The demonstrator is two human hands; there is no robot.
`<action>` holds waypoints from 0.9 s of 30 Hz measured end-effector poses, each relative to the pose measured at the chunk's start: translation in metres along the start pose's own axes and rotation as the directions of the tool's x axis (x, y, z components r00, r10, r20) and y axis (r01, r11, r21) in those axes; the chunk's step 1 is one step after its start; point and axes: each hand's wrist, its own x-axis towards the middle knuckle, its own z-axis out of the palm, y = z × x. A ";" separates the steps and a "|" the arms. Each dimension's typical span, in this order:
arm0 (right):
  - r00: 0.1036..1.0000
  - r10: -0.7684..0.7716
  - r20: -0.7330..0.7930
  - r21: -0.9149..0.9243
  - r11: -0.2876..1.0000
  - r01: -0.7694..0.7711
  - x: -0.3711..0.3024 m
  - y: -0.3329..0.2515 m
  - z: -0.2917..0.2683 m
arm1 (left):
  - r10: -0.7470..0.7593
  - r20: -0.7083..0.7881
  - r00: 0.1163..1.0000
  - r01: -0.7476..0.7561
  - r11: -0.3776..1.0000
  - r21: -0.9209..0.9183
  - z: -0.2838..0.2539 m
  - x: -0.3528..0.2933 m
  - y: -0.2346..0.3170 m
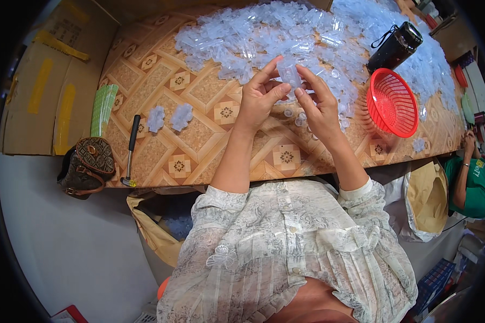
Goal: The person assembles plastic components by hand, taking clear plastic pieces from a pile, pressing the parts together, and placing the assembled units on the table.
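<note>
Above the table's middle, a small clear plastic piece (289, 73) is held between my two hands. My left hand (260, 99) grips its left side with thumb and fingers. My right hand (321, 107) pinches it from the right with thumb and fingertips. Behind it spreads a large heap of similar translucent plastic pieces (237, 40). Several small round clear bits (299, 119) lie on the table between my forearms, partly covered by my right hand. Two flower-shaped clear pieces, one (156, 119) beside the other (181, 117), sit apart to the left.
Right of my hands stand a red plastic basket (393, 102) and a black flask (397, 45). A hammer (132, 141) and a patterned bag (94, 161) lie left, near a cardboard box (48, 107). Open paper sacks, one (428, 196) at right, hang below the edge. Another person (473, 183) is far right.
</note>
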 end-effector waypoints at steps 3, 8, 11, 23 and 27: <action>1.000 0.010 -0.017 0.024 1.000 -0.010 -0.001 -0.002 0.000 | -0.006 0.002 1.000 0.006 1.000 0.005 0.001 -0.002 0.001; 0.999 -0.034 0.015 -0.061 0.998 0.035 0.001 -0.002 -0.001 | -0.004 -0.008 1.000 0.004 1.000 -0.003 -0.002 0.000 -0.001; 0.999 -0.036 0.005 -0.047 0.998 0.036 0.001 -0.004 0.000 | 0.004 -0.012 1.000 -0.004 1.000 -0.004 0.000 -0.002 0.003; 1.000 -0.006 0.010 -0.036 0.999 0.006 0.003 0.001 0.001 | -0.011 -0.015 1.000 0.011 1.000 -0.004 -0.001 0.000 -0.001; 0.999 -0.030 0.019 -0.094 0.995 0.032 0.004 0.003 0.000 | -0.013 -0.017 1.000 0.013 1.000 -0.002 -0.002 0.000 -0.005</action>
